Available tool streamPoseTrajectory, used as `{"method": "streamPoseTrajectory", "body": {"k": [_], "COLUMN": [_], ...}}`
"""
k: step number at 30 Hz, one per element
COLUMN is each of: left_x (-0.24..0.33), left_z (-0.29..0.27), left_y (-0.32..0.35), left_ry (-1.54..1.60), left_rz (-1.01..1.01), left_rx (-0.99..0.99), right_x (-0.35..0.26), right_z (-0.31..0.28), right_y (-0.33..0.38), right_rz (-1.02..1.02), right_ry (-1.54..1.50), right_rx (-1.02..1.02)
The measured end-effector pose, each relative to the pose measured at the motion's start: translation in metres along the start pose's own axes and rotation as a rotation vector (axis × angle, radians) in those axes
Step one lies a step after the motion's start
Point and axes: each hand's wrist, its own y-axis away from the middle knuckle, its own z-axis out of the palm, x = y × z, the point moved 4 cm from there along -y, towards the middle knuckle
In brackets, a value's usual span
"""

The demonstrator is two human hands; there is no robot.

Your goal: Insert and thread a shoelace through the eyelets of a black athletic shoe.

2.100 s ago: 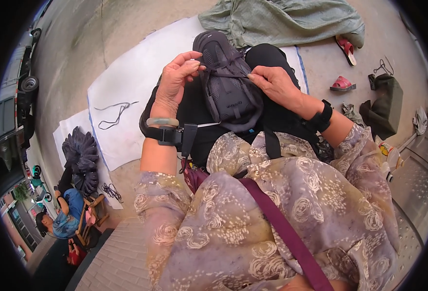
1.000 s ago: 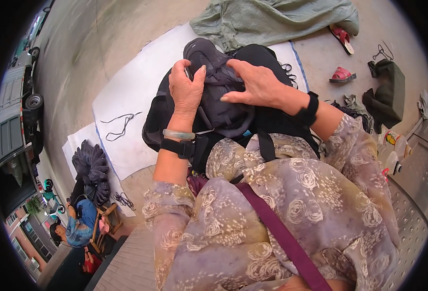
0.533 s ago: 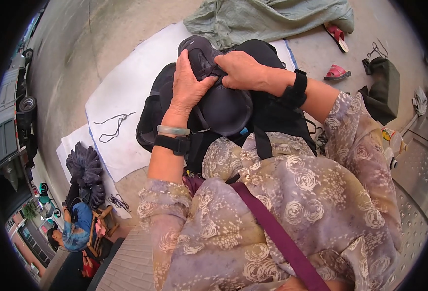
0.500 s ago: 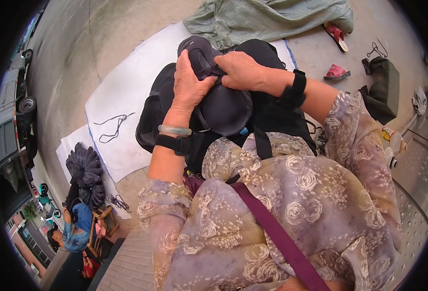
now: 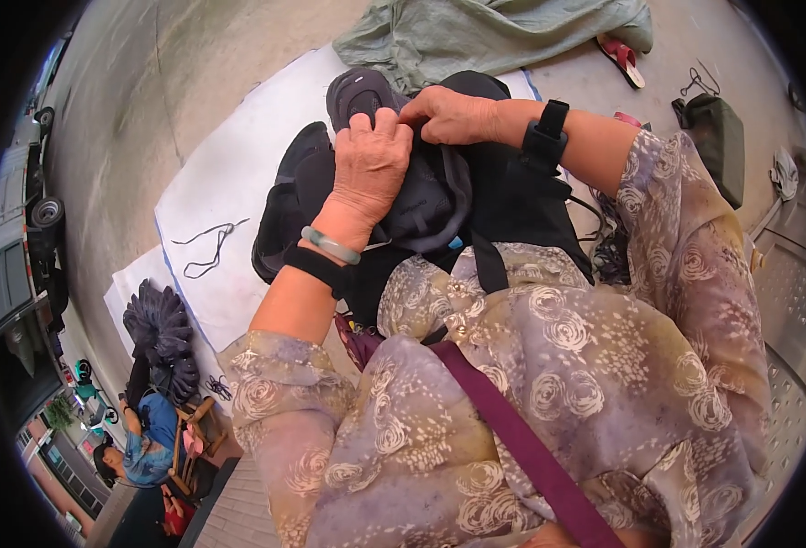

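Note:
A dark grey shoe (image 5: 426,187) lies on my lap, its sole end pointing away from me. My left hand (image 5: 369,166) presses down over the top of the shoe, fingers curled at its far end. My right hand (image 5: 447,113) pinches the shoe's upper edge beside the left fingertips. Both wrists carry black bands; the left also has a pale green bangle (image 5: 330,245). Under the shoe is a black bag or cloth (image 5: 512,196) on my knees.
A white sheet (image 5: 229,173) on the concrete ground holds loose black laces (image 5: 204,248). A grey-green cloth (image 5: 489,32) lies beyond. A red sandal (image 5: 624,57), a dark green bag (image 5: 721,142) and a stack of dark soles (image 5: 158,333) lie around. A person sits at lower left (image 5: 138,447).
Both hands have come together on top of the shoe, from pulling something apart at its sides. The shoe has been pressed down flatter on my lap.

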Motion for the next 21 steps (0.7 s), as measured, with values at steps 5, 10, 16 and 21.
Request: {"method": "streamPoseTrajectory", "body": {"k": [5, 10, 16, 21], "left_x": [0.013, 0.012, 0.000, -0.123], "left_z": [0.014, 0.013, -0.047, -0.089], "left_y": [-0.002, -0.011, 0.045, 0.237], "left_ry": [-0.188, -0.037, 0.158, -0.157], "left_rz": [0.187, 0.147, -0.110, -0.785], "left_rx": [-0.005, -0.049, -0.058, -0.022], "right_x": [0.009, 0.012, 0.004, 0.018], "right_z": [-0.004, -0.005, -0.001, -0.006], "right_y": [0.005, 0.005, 0.023, 0.041], "right_rz": [0.231, 0.248, 0.138, 0.160], "right_ry": [-0.249, -0.257, -0.046, -0.126], "right_rx": [-0.082, -0.071, 0.170, 0.278]}}
